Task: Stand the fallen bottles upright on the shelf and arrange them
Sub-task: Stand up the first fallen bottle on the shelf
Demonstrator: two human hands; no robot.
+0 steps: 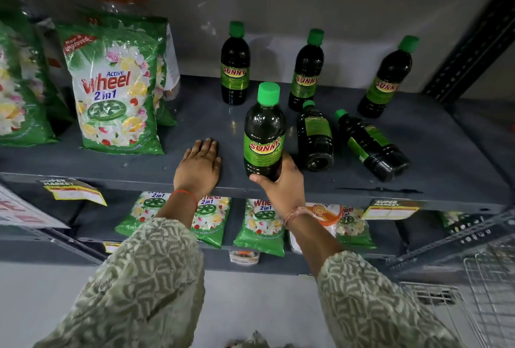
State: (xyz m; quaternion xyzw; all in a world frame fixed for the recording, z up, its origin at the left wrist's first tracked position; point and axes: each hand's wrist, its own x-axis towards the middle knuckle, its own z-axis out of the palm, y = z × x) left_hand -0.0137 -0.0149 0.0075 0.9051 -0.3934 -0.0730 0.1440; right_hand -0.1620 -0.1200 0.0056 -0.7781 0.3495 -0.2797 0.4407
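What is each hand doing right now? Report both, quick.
Left hand: open, flat on the shelf, holding nothing.
Right hand: closed around the base of an upright Sunny bottle.

Showing as dark, glossy plastic with a matt green cap: held bottle [264, 136]. Reflecting light off smooth grey painted metal: shelf [195, 113] beneath the held bottle. Lying right of the held bottle, glossy plastic with shiny green labels: fallen bottles [316, 138]. Standing left of the held bottle, crinkled glossy plastic film: detergent pouch [117, 91]. Appearing as patterned woven cloth, matt: sleeves [145, 278].
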